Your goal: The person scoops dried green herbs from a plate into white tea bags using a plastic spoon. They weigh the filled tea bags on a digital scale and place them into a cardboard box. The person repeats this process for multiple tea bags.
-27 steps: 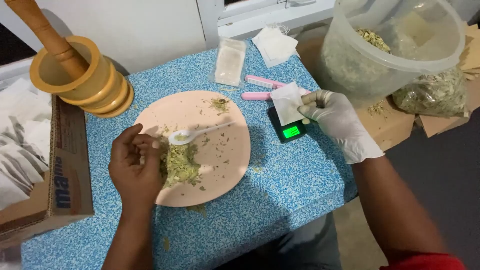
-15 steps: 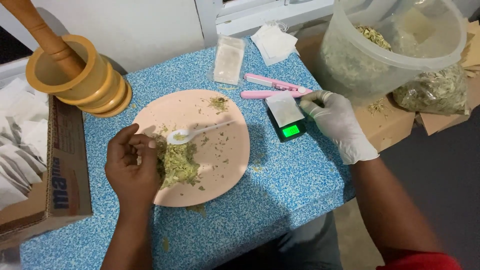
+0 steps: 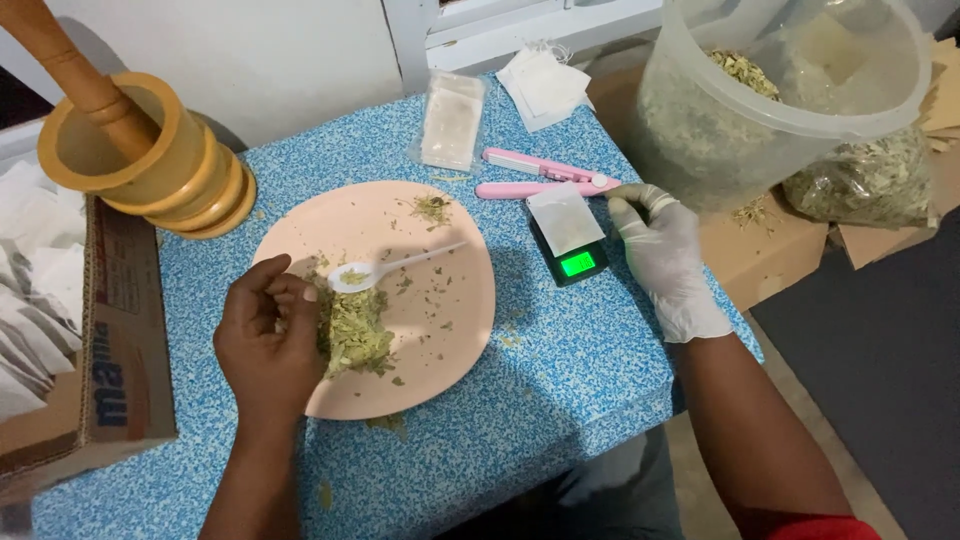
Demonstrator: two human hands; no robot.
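Dried leaves (image 3: 352,335) on the plate (image 3: 450,330): light, crumbly, so my bare left hand (image 3: 268,335) pinches gently, apparently holding some. Gloved right hand (image 3: 665,255) lies loosely curled, empty, beside the scale (image 3: 572,255).

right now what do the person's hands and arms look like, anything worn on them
The right hand wears a thin white disposable glove that ends just past the wrist, slightly wrinkled at the cuff. Above it the forearm is bare, and a bit of red sleeve shows at the bottom edge of the view. The left hand is ungloved, with a bare forearm and no sleeve, watch or ring visible.
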